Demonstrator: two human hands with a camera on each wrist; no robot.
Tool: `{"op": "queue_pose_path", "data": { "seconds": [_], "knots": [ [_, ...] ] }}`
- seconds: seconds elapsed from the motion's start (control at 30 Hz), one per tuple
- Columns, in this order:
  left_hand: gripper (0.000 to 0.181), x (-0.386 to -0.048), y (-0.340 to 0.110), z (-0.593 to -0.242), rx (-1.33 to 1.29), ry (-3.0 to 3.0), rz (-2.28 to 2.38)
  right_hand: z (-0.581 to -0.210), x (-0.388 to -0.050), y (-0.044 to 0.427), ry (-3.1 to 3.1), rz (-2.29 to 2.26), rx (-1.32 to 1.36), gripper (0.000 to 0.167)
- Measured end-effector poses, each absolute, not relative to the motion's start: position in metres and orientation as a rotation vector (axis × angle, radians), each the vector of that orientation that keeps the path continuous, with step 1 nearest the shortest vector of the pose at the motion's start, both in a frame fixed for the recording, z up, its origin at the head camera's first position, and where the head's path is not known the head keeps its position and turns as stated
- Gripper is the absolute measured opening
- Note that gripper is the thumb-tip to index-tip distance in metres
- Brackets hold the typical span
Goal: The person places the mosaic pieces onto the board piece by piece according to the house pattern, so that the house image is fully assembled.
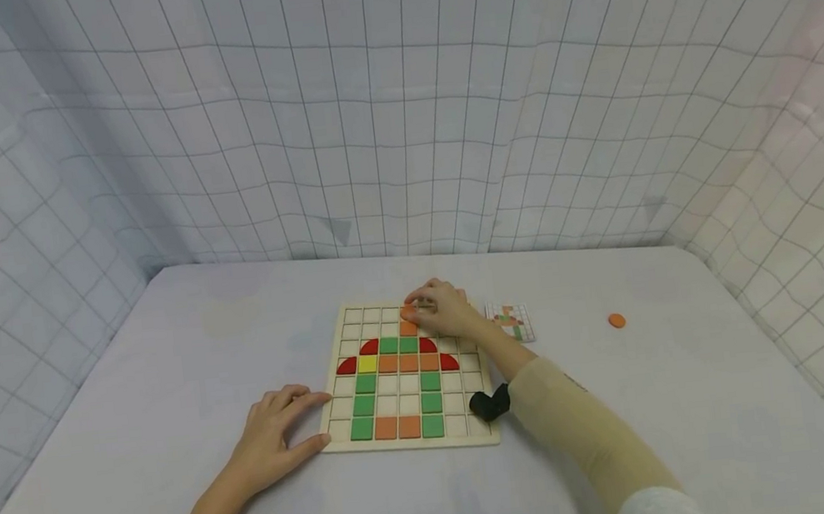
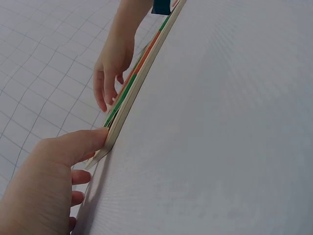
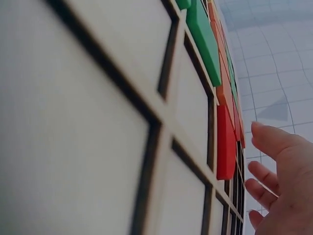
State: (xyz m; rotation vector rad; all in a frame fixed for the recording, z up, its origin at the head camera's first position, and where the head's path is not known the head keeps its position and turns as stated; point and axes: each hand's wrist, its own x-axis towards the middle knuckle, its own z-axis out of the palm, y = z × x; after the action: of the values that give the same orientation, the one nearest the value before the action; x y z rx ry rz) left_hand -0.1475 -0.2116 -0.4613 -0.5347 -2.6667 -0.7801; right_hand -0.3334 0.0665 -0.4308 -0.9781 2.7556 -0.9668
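Note:
A square wooden grid board (image 1: 388, 403) lies on the table, with flat green, orange, red and yellow pieces in some cells. My left hand (image 1: 274, 432) rests at its left side, thumb and forefinger spread and touching the edge; in the left wrist view the thumb (image 2: 90, 142) lies against the board's edge. At the far row, my right hand (image 1: 447, 308) pinches an orange piece (image 1: 408, 313) between thumb and forefinger, just above an orange square (image 1: 408, 329). The right wrist view shows the hand's curled fingers (image 3: 264, 178), but not that piece.
A small pattern card (image 1: 511, 322) lies right of the board, partly behind my right forearm. Farther right is a loose orange disc (image 1: 617, 320). A black strap end (image 1: 489, 405) hangs from the right wrist over the board. Grid-patterned cloth (image 1: 398, 124) surrounds the table.

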Motion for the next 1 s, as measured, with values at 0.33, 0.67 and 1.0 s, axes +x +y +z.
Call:
{"op": "queue_pose_path", "data": {
  "seconds": [0.33, 0.67, 1.0],
  "knots": [
    [0.042, -0.146, -0.211, -0.462, -0.537, -2.659, -0.782, -0.408, -0.33, 0.099, 2.77, -1.256, -0.969, 0.035],
    [0.043, -0.147, -0.211, -0.46, -0.538, -2.659, -0.774, -0.403, -0.324, 0.169, 2.864, -1.353, -0.713, 0.034],
    [0.043, -0.147, -0.212, -0.459, -0.545, -2.66, -0.777, -0.416, -0.313, 0.24, 3.025, -1.303, -0.516, 0.034]
  ]
}}
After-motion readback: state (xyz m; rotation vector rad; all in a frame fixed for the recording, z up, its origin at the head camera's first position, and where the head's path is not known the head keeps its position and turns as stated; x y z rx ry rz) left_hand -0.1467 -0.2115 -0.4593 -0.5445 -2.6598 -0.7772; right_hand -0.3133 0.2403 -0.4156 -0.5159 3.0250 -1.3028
